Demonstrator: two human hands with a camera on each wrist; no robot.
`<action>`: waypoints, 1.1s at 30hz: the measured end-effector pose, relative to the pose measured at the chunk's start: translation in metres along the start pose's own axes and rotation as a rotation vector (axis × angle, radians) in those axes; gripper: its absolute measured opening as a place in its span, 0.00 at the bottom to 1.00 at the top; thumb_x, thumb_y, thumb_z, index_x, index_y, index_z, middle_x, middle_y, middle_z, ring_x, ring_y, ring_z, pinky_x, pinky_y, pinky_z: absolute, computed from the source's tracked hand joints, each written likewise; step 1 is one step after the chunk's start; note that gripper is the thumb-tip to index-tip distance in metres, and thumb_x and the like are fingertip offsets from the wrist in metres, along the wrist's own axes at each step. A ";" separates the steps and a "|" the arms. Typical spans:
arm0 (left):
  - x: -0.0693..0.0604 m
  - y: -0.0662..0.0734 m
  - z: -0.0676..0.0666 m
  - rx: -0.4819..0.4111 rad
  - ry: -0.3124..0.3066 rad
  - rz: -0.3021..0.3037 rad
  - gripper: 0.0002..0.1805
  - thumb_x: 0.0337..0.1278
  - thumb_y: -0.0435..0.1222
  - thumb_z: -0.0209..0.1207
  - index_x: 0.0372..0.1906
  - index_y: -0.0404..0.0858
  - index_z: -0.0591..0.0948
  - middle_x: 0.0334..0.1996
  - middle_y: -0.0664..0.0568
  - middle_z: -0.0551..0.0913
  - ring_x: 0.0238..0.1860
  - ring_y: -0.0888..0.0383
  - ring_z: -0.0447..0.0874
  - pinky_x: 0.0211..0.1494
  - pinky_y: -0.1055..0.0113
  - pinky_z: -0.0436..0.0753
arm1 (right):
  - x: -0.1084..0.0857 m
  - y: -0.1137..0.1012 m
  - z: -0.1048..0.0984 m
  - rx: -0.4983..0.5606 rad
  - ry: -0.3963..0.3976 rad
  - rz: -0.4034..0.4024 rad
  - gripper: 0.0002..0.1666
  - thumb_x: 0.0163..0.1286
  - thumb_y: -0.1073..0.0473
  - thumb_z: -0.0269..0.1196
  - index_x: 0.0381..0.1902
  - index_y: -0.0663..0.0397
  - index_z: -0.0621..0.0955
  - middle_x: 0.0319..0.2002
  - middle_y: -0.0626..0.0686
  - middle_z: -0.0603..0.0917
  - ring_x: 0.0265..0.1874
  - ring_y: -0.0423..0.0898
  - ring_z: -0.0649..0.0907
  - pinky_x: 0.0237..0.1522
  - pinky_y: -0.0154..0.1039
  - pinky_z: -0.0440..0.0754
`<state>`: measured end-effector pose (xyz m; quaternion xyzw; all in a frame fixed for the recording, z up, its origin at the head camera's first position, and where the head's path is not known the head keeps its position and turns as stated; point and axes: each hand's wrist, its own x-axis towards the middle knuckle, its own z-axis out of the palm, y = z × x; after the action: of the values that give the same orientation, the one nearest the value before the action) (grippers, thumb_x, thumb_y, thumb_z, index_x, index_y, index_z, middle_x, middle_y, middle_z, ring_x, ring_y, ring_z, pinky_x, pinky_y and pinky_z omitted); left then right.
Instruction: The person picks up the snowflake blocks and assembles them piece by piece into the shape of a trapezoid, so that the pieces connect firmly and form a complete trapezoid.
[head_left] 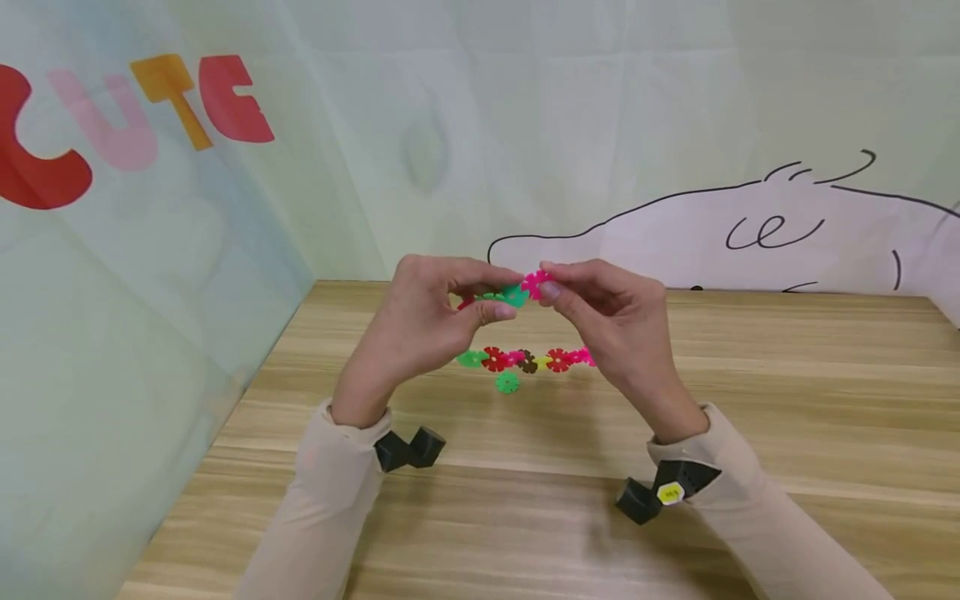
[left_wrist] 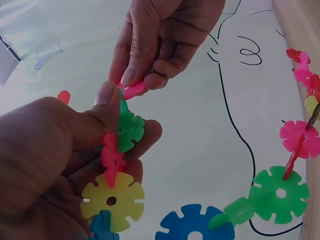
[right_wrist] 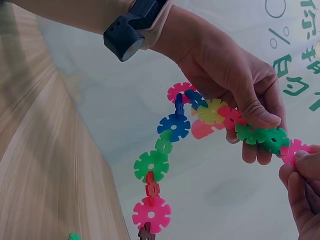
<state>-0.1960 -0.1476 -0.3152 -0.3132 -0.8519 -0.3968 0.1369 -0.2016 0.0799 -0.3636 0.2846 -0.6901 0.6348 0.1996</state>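
My left hand (head_left: 420, 321) grips one end of a chain of interlocking plastic snowflake discs, its thumb and fingers on the green discs (right_wrist: 255, 134). My right hand (head_left: 626, 321) pinches a pink snowflake disc (head_left: 535, 284) between thumb and fingertips. Its edge meets the outermost green disc (head_left: 516, 295); whether the slots are fully engaged I cannot tell. From the left hand the chain hangs through a red, a yellow disc (left_wrist: 112, 200) and blue discs (right_wrist: 174, 127). Its lower stretch, with a red disc (head_left: 493, 359), appears below the hands in the head view.
A loose green disc (head_left: 507, 382) is on the wood-grain table (head_left: 510, 533), just in front of the chain. Behind the table hangs a pale printed cloth (head_left: 525, 125), and another cloth side with coloured letters stands at the left. Each wrist wears a black camera mount (head_left: 408, 450).
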 end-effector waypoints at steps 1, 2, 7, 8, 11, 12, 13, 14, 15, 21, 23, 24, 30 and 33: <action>0.000 0.001 0.000 0.000 0.001 0.001 0.15 0.59 0.33 0.77 0.52 0.39 0.93 0.40 0.52 0.95 0.30 0.59 0.82 0.25 0.70 0.72 | 0.000 0.000 0.000 0.002 0.000 -0.003 0.19 0.69 0.74 0.70 0.56 0.64 0.88 0.43 0.36 0.93 0.40 0.40 0.93 0.52 0.36 0.92; 0.000 0.001 0.000 0.004 0.001 0.001 0.15 0.59 0.33 0.77 0.51 0.39 0.93 0.40 0.52 0.95 0.30 0.59 0.82 0.25 0.70 0.72 | 0.000 0.000 0.000 0.003 -0.001 -0.005 0.18 0.69 0.75 0.70 0.56 0.65 0.88 0.43 0.37 0.93 0.40 0.40 0.93 0.52 0.36 0.92; 0.000 0.002 0.000 0.026 0.000 0.009 0.15 0.58 0.32 0.77 0.51 0.37 0.93 0.39 0.51 0.95 0.28 0.59 0.81 0.25 0.70 0.72 | -0.001 0.001 0.001 0.003 -0.005 -0.015 0.18 0.68 0.74 0.71 0.56 0.66 0.88 0.43 0.36 0.92 0.40 0.39 0.93 0.53 0.37 0.92; 0.000 0.002 0.001 0.034 -0.001 0.012 0.15 0.57 0.32 0.77 0.51 0.37 0.93 0.39 0.51 0.95 0.28 0.60 0.81 0.26 0.70 0.73 | -0.001 0.001 0.001 0.008 -0.006 -0.016 0.18 0.68 0.75 0.71 0.56 0.66 0.88 0.43 0.36 0.93 0.40 0.39 0.93 0.52 0.37 0.92; 0.001 0.002 0.002 0.059 -0.005 0.019 0.15 0.58 0.32 0.77 0.50 0.36 0.93 0.39 0.51 0.95 0.28 0.60 0.82 0.27 0.70 0.75 | -0.002 0.002 0.002 0.025 -0.007 -0.016 0.18 0.68 0.76 0.70 0.55 0.68 0.88 0.42 0.37 0.93 0.39 0.39 0.93 0.51 0.36 0.92; 0.001 0.002 0.002 0.067 -0.006 0.022 0.15 0.58 0.32 0.77 0.50 0.36 0.93 0.40 0.50 0.95 0.28 0.60 0.82 0.27 0.71 0.76 | -0.002 0.002 0.002 0.032 -0.007 -0.016 0.18 0.67 0.77 0.70 0.55 0.68 0.88 0.42 0.37 0.93 0.39 0.39 0.93 0.51 0.36 0.92; 0.001 0.002 0.002 0.075 -0.008 0.025 0.15 0.58 0.32 0.77 0.50 0.35 0.93 0.40 0.50 0.96 0.28 0.60 0.82 0.28 0.71 0.76 | -0.002 0.002 0.002 0.042 -0.009 -0.015 0.18 0.67 0.78 0.70 0.55 0.69 0.88 0.42 0.37 0.93 0.38 0.39 0.92 0.50 0.36 0.92; 0.001 0.002 0.002 0.081 -0.010 0.028 0.15 0.58 0.32 0.77 0.50 0.35 0.93 0.40 0.50 0.96 0.28 0.60 0.82 0.28 0.71 0.77 | -0.002 0.002 0.002 0.049 -0.010 -0.014 0.18 0.67 0.78 0.70 0.54 0.69 0.88 0.41 0.37 0.93 0.38 0.38 0.92 0.50 0.36 0.92; 0.001 0.002 0.002 0.087 -0.011 0.031 0.15 0.58 0.32 0.77 0.50 0.35 0.93 0.40 0.49 0.96 0.28 0.60 0.82 0.29 0.71 0.78 | -0.002 0.002 0.002 0.060 -0.012 -0.013 0.18 0.67 0.78 0.69 0.54 0.70 0.88 0.41 0.38 0.93 0.37 0.38 0.92 0.49 0.36 0.92; 0.001 0.001 0.002 0.093 -0.012 0.049 0.15 0.57 0.32 0.77 0.50 0.35 0.93 0.40 0.49 0.95 0.28 0.60 0.81 0.31 0.70 0.79 | -0.001 0.002 0.001 0.109 -0.025 0.000 0.16 0.66 0.78 0.70 0.52 0.72 0.88 0.39 0.40 0.94 0.35 0.41 0.92 0.48 0.36 0.93; 0.001 0.001 0.002 0.092 -0.009 0.059 0.15 0.56 0.32 0.77 0.50 0.35 0.93 0.39 0.48 0.96 0.28 0.60 0.82 0.32 0.69 0.80 | -0.001 0.001 0.001 0.113 -0.032 0.016 0.16 0.66 0.78 0.71 0.52 0.71 0.88 0.39 0.40 0.94 0.34 0.42 0.92 0.48 0.37 0.93; 0.001 0.001 0.003 0.091 -0.009 0.065 0.16 0.56 0.32 0.78 0.50 0.35 0.93 0.40 0.48 0.96 0.28 0.60 0.82 0.33 0.69 0.81 | -0.001 0.001 0.001 0.112 -0.034 0.026 0.16 0.67 0.77 0.71 0.53 0.71 0.88 0.39 0.39 0.94 0.34 0.42 0.92 0.47 0.37 0.93; 0.002 0.001 0.004 0.085 -0.013 0.085 0.16 0.55 0.32 0.78 0.49 0.34 0.93 0.39 0.47 0.96 0.29 0.60 0.83 0.34 0.68 0.82 | 0.000 -0.001 0.000 0.090 -0.042 0.074 0.16 0.68 0.75 0.71 0.54 0.69 0.88 0.39 0.37 0.94 0.35 0.41 0.92 0.47 0.37 0.93; 0.002 0.001 0.003 0.046 -0.012 0.070 0.16 0.56 0.32 0.78 0.50 0.36 0.93 0.40 0.49 0.95 0.31 0.61 0.84 0.35 0.69 0.82 | 0.002 -0.002 -0.001 0.091 -0.041 0.081 0.16 0.69 0.74 0.71 0.54 0.67 0.89 0.38 0.40 0.94 0.35 0.42 0.92 0.47 0.37 0.93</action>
<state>-0.1964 -0.1437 -0.3155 -0.3418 -0.8503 -0.3700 0.1528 -0.2013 0.0810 -0.3606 0.2781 -0.6755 0.6670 0.1466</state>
